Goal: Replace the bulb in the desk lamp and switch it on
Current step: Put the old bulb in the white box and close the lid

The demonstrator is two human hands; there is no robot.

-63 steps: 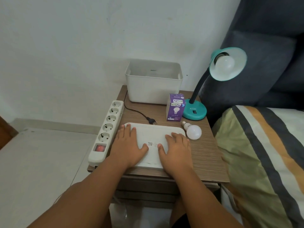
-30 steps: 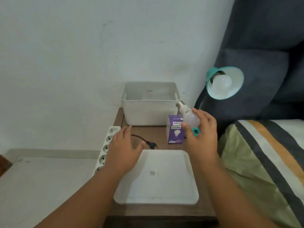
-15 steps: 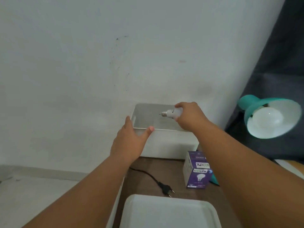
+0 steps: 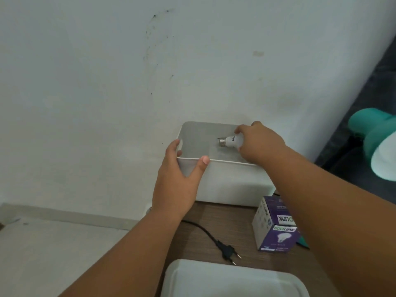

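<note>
My right hand point(image 4: 260, 145) is shut on a white bulb point(image 4: 230, 141), held sideways inside the white bin point(image 4: 225, 181), screw base pointing left. My left hand point(image 4: 179, 179) grips the bin's front left corner, thumb over the rim. The teal desk lamp point(image 4: 377, 142) shows at the right edge, with a white bulb in its shade. Its black plug point(image 4: 228, 251) lies unplugged on the wooden table point(image 4: 203, 215). A purple bulb box point(image 4: 275, 230) stands by my right forearm.
A white lid point(image 4: 231, 279) lies at the table's near edge. The bin stands against the pale wall. A dark headboard or cushion is behind the lamp at the right. Grey floor lies to the left of the table.
My right hand picked the loose bulb off the table, carried it over the bin and has lowered it inside. My left hand left the lid and took hold of the bin's corner.
</note>
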